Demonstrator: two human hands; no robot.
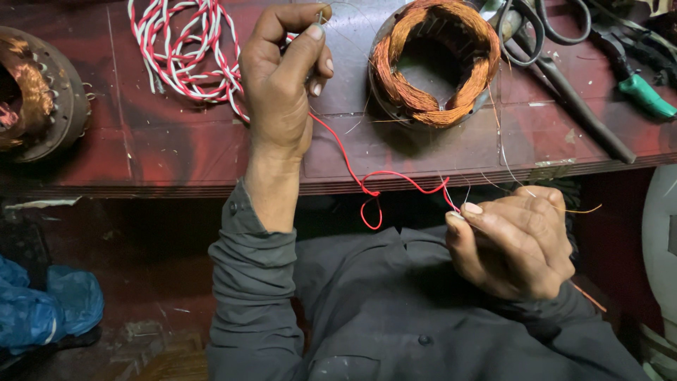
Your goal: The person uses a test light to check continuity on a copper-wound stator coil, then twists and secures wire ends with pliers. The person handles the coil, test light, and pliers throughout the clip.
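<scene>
Nearest to you is your own lap in a grey buttoned garment, with a dusty floor and a crumpled blue bag (42,310) low at your left. Just above the lap your right hand (513,243) is curled almost shut, thumb and forefinger pinching the end of a thin red wire (352,173) along with a few hair-fine copper strands. That red wire kinks into a small loop below the bench edge, then climbs to your left hand (282,85), which is raised over the bench with thumb and forefinger closed on something thin (too small to tell exactly what). The bench (176,141) is a worn, dark red board, scuffed and streaked. On it, behind your left hand, lies a bundle of twisted red-and-white wires (187,49); to the right sits a round metal ring packed with glossy copper windings (435,62). A second wound ring (35,95) rests at the far left, and scissors (536,25) and a green-handled tool (645,92) lie far right.
</scene>
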